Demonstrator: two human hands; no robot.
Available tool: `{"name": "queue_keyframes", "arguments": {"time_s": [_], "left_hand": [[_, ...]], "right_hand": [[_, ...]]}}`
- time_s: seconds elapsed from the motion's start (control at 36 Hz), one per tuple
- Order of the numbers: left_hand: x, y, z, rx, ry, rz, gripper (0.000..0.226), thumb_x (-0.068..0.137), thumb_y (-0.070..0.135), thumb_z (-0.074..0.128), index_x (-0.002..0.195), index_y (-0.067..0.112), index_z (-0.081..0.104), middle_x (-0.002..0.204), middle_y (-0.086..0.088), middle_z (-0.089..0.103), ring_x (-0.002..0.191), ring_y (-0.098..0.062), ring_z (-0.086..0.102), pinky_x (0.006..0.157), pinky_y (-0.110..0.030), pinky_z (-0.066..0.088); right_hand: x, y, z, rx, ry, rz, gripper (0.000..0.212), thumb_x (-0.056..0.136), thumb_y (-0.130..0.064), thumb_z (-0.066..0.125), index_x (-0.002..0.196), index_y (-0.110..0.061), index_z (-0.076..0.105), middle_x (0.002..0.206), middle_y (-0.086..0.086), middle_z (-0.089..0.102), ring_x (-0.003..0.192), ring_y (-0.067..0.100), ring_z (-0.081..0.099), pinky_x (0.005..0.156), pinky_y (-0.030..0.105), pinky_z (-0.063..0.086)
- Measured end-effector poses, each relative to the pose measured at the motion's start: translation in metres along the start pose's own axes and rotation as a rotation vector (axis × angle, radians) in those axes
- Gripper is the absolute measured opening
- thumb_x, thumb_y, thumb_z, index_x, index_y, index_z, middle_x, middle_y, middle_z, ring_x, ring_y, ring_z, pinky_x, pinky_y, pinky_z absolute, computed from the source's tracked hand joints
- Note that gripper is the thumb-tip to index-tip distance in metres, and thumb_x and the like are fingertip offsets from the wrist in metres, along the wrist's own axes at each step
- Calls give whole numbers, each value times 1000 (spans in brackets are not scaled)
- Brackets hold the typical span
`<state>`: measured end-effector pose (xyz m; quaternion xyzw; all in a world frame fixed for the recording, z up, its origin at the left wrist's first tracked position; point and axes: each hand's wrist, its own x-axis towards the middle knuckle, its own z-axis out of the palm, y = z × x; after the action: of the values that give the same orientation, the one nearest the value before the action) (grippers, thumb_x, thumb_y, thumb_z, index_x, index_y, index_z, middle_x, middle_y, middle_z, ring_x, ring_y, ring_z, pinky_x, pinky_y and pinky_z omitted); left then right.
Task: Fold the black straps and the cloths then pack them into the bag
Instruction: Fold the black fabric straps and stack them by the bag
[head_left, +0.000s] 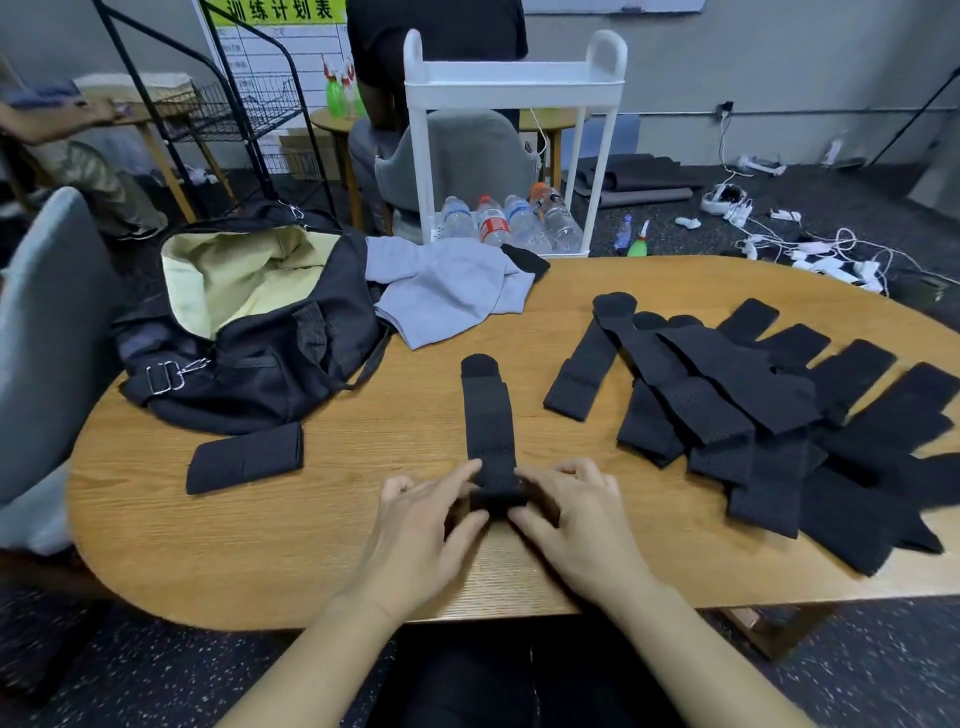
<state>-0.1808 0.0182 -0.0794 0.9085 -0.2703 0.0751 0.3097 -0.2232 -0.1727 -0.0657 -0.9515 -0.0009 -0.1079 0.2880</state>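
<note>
A long black strap (488, 415) lies lengthwise on the wooden table (363, 545), its near end rolled up. My left hand (423, 525) and my right hand (571, 525) pinch that rolled end from either side. A folded black strap (245, 457) rests at the left. Several unfolded black straps (753, 410) are piled at the right. A black bag (249, 332) with a pale yellow lining stands open at the back left. A grey cloth (447, 291) lies crumpled next to the bag.
A white trolley (514, 88) with water bottles (509, 223) stands behind the table, and a grey chair (41, 322) is at the left. Cables and white devices (810, 249) litter the floor at the right. Other people are at the back.
</note>
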Motion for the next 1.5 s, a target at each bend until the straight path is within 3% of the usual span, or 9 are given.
{"name": "queue_keyframes", "arguments": {"time_s": [0.11, 0.25, 0.5, 0.67, 0.89, 1.11, 1.22, 1.39, 1.5], "left_hand": [[8, 6, 6, 2, 42, -112, 55, 96, 41, 55, 147, 36, 35, 99, 15, 64, 95, -7, 50, 90, -18, 19], [16, 6, 9, 6, 64, -164, 66, 94, 34, 63, 151, 31, 30, 105, 16, 66, 98, -7, 60, 86, -21, 23], [22, 4, 11, 90, 48, -130, 42, 90, 32, 68, 131, 24, 62, 114, 7, 67, 89, -9, 63, 81, -22, 17], [24, 0, 15, 103, -1, -161, 30, 91, 34, 65, 121, 32, 68, 118, 14, 56, 97, -23, 57, 80, -13, 12], [26, 0, 13, 240, -31, 25, 19, 76, 11, 79, 94, 18, 75, 107, 4, 68, 98, -20, 65, 82, -26, 14], [23, -3, -9, 205, -226, 96, 58, 90, 53, 53, 139, 22, 54, 146, 13, 45, 136, -7, 34, 100, -16, 1], [20, -6, -15, 186, -271, 128, 64, 85, 60, 45, 136, 23, 58, 145, 13, 48, 134, -6, 37, 102, -17, 0], [7, -5, -21, 140, -285, 138, 67, 82, 65, 33, 128, 27, 64, 138, 14, 55, 129, -6, 45, 107, -28, 13], [10, -1, -24, 162, -326, 137, 84, 71, 77, 32, 136, 30, 57, 142, 19, 49, 133, -1, 37, 106, -23, 8]], "right_hand": [[9, -7, 12, 0, 127, 76, 26, 91, -39, 63, 114, -28, 68, 91, -15, 60, 99, 8, 42, 79, 24, 21], [15, -12, 18, -43, 173, 137, 32, 91, -37, 64, 121, -26, 68, 86, -16, 63, 101, 10, 44, 79, 26, 22], [13, -15, 23, -47, 238, 123, 23, 85, -25, 72, 107, -26, 67, 76, -15, 57, 91, 11, 48, 77, 29, 30], [15, -14, 23, -182, 233, 16, 27, 76, -23, 80, 100, -23, 69, 78, -13, 63, 84, 17, 55, 69, 31, 37], [15, 0, 30, -422, 259, -203, 19, 79, -18, 74, 98, -19, 72, 93, -1, 59, 91, 23, 49, 68, 35, 33], [5, -1, 21, -332, 120, -202, 36, 88, -36, 46, 108, -20, 70, 106, -5, 62, 104, 21, 50, 78, 38, 37], [-6, -5, 13, -281, 59, -223, 45, 80, -50, 54, 109, -19, 70, 105, -6, 60, 104, 20, 51, 84, 37, 33], [-10, -8, 6, -276, 25, -238, 43, 70, -45, 56, 102, -19, 72, 98, -8, 61, 103, 21, 52, 78, 36, 41], [-7, -10, 6, -291, 8, -214, 44, 67, -47, 56, 97, -19, 73, 98, -8, 61, 105, 21, 50, 79, 37, 43]]}}
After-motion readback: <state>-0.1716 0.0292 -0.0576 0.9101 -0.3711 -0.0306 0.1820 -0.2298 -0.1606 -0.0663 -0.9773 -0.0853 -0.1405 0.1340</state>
